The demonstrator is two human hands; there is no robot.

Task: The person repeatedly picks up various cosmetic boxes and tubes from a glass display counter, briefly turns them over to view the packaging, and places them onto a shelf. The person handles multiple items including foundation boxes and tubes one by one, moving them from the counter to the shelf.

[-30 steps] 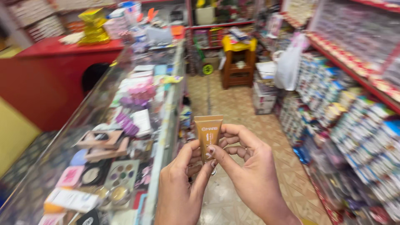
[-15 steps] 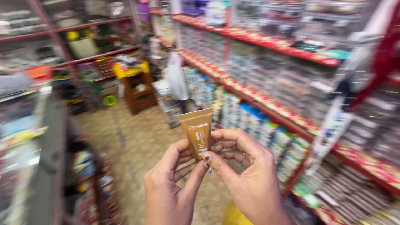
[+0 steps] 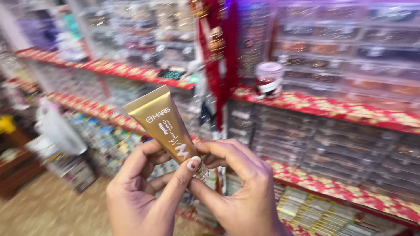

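Red-lined shop shelves (image 3: pixel 332 107) blur behind; your left hand (image 3: pixel 140 196) and right hand (image 3: pixel 245 192) fingers (image 3: pixel 186 172) pinch a gold tube (image 3: pixel 164 124), tilted, cap down.

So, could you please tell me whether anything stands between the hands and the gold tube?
Nothing visible does: the left hand and right hand both already pinch the gold tube at its lower end, fingers directly on it.
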